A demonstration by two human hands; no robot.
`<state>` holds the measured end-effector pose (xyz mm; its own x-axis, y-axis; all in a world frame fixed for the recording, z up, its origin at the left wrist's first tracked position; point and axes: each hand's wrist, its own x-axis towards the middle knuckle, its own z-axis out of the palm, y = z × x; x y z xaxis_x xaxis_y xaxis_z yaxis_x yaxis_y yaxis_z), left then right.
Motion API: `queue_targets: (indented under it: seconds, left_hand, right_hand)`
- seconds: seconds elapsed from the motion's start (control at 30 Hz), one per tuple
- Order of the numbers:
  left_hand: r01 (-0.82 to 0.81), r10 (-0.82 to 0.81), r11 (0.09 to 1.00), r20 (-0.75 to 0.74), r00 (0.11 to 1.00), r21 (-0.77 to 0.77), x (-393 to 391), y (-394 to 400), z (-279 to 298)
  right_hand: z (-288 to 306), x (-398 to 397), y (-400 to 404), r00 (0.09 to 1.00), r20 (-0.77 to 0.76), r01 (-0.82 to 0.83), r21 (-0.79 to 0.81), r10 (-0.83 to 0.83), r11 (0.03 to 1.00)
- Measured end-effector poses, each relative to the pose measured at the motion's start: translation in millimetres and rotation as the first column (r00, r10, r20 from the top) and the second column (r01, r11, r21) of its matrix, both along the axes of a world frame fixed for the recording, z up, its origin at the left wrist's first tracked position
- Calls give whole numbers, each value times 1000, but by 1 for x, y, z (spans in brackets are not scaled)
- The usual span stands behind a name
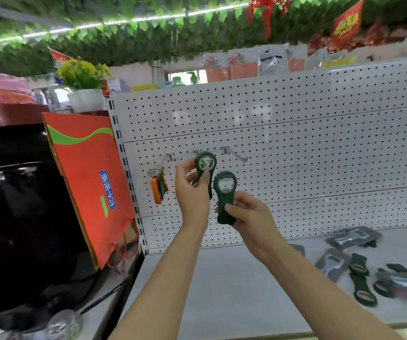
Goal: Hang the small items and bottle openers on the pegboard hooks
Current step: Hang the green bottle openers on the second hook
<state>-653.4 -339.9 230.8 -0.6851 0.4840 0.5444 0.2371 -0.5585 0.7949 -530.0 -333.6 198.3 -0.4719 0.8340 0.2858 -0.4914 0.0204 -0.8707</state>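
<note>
Pegboard stands behind shelf; three hooks in a row on it, keychain bunch hanging on leftmost. Left hand holds one opener up at middle hook, right hand holds 2nd opener just below-right, both in front of board. More openers lie on shelf at right; paper bag leans left of board.

An orange paper bag with a green wave and a blue label leans against the left edge of the display. Left of it sits a large black glossy object. Farther back, yellow flowers stand in a white pot. Green leaf garlands and red decorations hang overhead.
</note>
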Motion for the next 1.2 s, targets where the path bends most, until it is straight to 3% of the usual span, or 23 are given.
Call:
queue_targets:
  seconds: [0.27, 0.47, 0.73, 0.8, 0.9, 1.07, 1.2]
  left_hand:
    - [8, -14, 997, -70, 997, -82, -16, 16, -5]
    - [-119, 70, 972, -234, 970, -203, -32, 33, 3]
    - [-173, 38, 946, -436, 899, -273, -47, 23, 8]
    - [-227, 62, 946, -556, 829, -233, -51, 11, 12]
    - [-325, 108, 935, -756, 646, -143, -57, -6, 16]
    - [-384, 113, 922, -916, 386, -48, -61, -20, 19]
    - [-395, 68, 914, -926, 371, -91, -62, -15, 22]
  right_hand:
    - [17, -3, 10, 999, 26, 39, 22, -40, 999]
    - [21, -11, 15, 993, 83, 79, 53, -83, 995]
    - [26, -23, 24, 994, 72, 78, 86, -84, 993]
    - [28, -28, 25, 993, 80, 75, 106, -84, 991]
    - [29, -37, 25, 993, 81, 76, 115, -85, 990]
    - [26, -51, 30, 991, 66, 112, 104, -119, 988]
    - [26, -57, 43, 980, 126, 142, 94, -154, 985]
